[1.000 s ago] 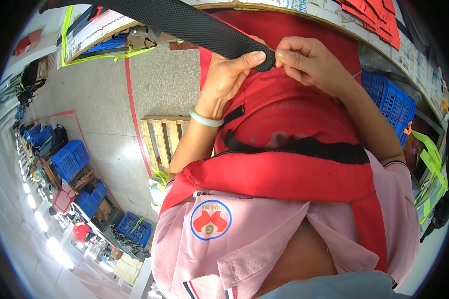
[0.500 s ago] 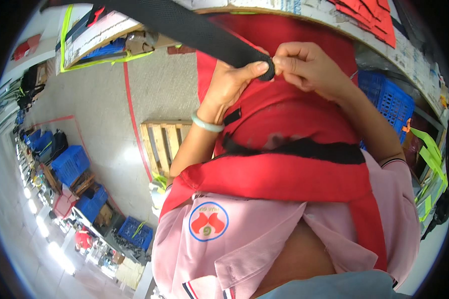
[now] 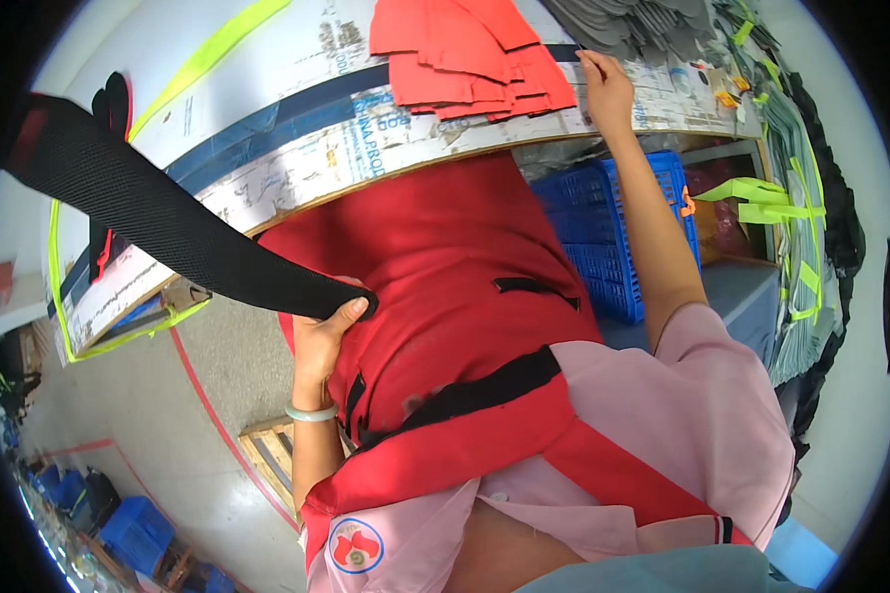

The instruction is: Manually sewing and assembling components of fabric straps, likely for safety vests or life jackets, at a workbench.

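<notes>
Left hand (image 3: pixel 324 341) grip tight on black strap (image 3: pixel 158 222); right hand (image 3: pixel 606 84) flat on printed worktable (image 3: pixel 297 163).

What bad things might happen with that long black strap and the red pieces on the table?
The left hand grips only one end of the black strap, which trails across the table edge, so it might snag there. The right hand reaches beside the stack of red pieces, which overhangs toward the edge; a nudge could slide some off.

Bright even light, edges bent, perhaps blurred
</notes>
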Tool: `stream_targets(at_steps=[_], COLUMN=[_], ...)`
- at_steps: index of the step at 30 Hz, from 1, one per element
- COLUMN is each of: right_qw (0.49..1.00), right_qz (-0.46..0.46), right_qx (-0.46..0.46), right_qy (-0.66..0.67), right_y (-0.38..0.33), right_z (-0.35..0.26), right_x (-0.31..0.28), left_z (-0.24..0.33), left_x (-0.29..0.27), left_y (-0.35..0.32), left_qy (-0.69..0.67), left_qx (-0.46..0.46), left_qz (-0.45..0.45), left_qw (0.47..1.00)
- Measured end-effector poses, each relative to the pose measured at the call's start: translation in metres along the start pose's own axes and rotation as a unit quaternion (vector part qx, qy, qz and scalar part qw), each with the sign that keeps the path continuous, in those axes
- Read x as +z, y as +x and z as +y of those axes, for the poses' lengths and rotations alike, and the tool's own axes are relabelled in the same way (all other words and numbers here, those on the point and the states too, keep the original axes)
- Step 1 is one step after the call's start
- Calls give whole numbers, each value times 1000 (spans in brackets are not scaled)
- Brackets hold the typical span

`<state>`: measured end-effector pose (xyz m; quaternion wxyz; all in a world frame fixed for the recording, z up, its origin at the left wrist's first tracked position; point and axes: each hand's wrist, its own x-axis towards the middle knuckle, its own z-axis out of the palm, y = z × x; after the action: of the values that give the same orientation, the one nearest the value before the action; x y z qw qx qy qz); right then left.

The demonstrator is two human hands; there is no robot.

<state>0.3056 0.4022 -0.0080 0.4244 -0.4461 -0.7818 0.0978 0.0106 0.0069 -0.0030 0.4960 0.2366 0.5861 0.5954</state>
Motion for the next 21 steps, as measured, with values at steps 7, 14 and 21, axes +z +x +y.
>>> stream_targets(at_steps=[7, 14, 21], right_qw=[997, 969, 730], right_qz=[-14, -10, -532], right_qx=[-42, -28, 146], right_qy=[-63, 244, 404], right_y=[3, 14, 15], right_z=[30, -152, -173], right_x=[20, 7, 8], left_z=[14, 10, 18], left_x=[-6, -61, -141], left_y=[2, -9, -36], left_qy=[103, 326, 209], left_qx=[-44, -93, -155], left_qz=[-20, -47, -1], left_qw=[993, 939, 966])
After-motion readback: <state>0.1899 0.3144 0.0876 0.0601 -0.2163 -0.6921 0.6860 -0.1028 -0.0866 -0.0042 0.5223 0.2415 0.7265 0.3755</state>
